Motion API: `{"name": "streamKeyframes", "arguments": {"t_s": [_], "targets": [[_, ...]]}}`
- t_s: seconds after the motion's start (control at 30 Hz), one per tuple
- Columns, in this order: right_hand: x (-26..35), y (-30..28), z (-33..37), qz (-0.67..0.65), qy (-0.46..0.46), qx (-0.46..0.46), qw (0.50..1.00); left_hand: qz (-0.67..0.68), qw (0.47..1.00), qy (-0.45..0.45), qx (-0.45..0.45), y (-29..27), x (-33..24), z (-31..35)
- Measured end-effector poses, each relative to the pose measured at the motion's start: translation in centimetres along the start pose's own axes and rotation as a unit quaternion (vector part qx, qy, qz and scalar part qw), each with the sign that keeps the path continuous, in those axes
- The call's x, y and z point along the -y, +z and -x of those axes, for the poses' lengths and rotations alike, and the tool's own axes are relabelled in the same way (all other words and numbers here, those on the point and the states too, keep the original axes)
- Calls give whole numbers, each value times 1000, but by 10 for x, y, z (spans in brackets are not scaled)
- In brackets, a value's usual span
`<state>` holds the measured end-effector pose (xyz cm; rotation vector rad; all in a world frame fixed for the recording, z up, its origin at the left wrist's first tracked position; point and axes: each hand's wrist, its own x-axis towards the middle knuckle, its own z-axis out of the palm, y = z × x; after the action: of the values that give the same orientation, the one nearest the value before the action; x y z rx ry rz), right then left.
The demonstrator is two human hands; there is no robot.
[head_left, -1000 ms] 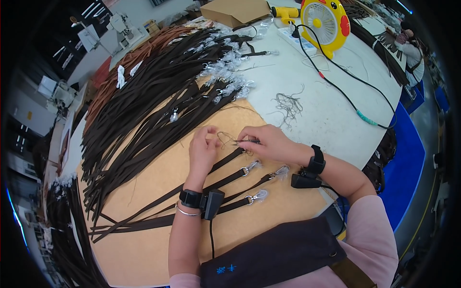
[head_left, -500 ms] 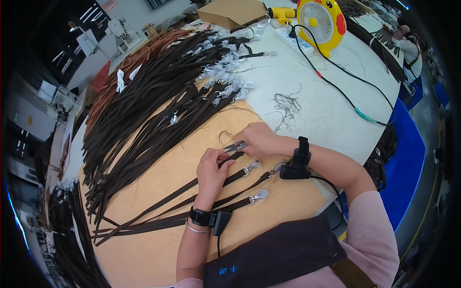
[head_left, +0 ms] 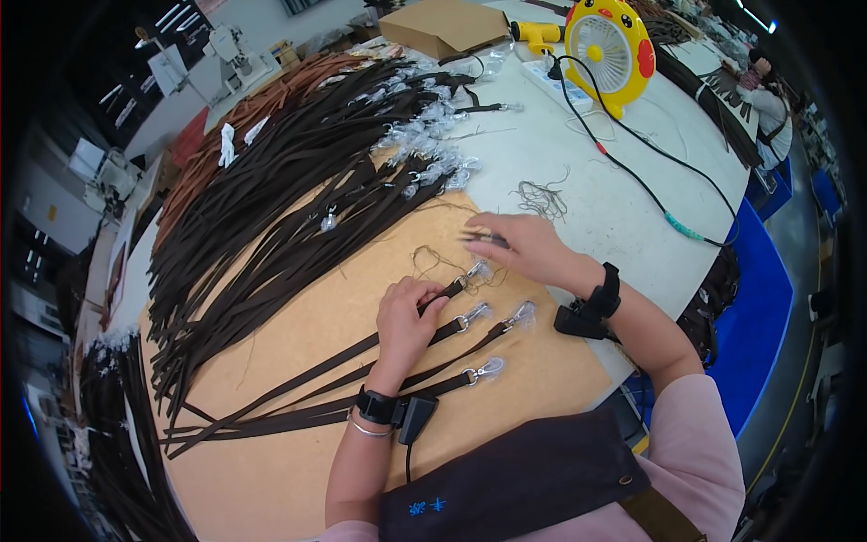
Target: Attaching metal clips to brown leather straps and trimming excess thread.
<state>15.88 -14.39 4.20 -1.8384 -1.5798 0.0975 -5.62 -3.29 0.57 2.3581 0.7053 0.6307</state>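
Observation:
My left hand (head_left: 406,318) is closed on a dark brown strap (head_left: 350,350) close to its hooked end, fingers pinching it against the tan board. Just beyond the fingertips lies that strap's metal snap hook (head_left: 475,270), wrapped in clear plastic. My right hand (head_left: 535,251) is raised a little up and to the right of the hook, closed on a pair of thread snips (head_left: 486,238) whose blades are smeared by motion. A loose dark thread (head_left: 435,257) curls on the board by the hook. Several more straps lie alongside, with plastic-wrapped hooks (head_left: 486,369).
A large pile of dark straps (head_left: 271,199) covers the far left, with brown ones (head_left: 262,95) behind. Thread scraps (head_left: 542,199) lie on the white table. Farther back are a cardboard box (head_left: 444,27), a yellow fan (head_left: 607,54) and its black cable (head_left: 632,172).
My right hand has drawn the snips away from the strap, up and to the right, uncovering the hook. My left hand keeps its hold on the strap, almost in place.

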Motion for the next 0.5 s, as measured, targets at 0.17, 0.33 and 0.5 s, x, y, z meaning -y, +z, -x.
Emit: {"name": "streamKeyframes", "arguments": {"t_s": [0.17, 0.33, 0.5], "targets": [[23, 11, 11, -39, -149, -5, 988, 260, 963, -48, 59, -3, 10, -2], [28, 17, 16, -3, -176, -23, 984, 453, 861, -190, 130, -21, 2, -6], [28, 22, 16, 19, -163, 2, 987, 454, 860, -192, 132, -17, 6, -3]]}}
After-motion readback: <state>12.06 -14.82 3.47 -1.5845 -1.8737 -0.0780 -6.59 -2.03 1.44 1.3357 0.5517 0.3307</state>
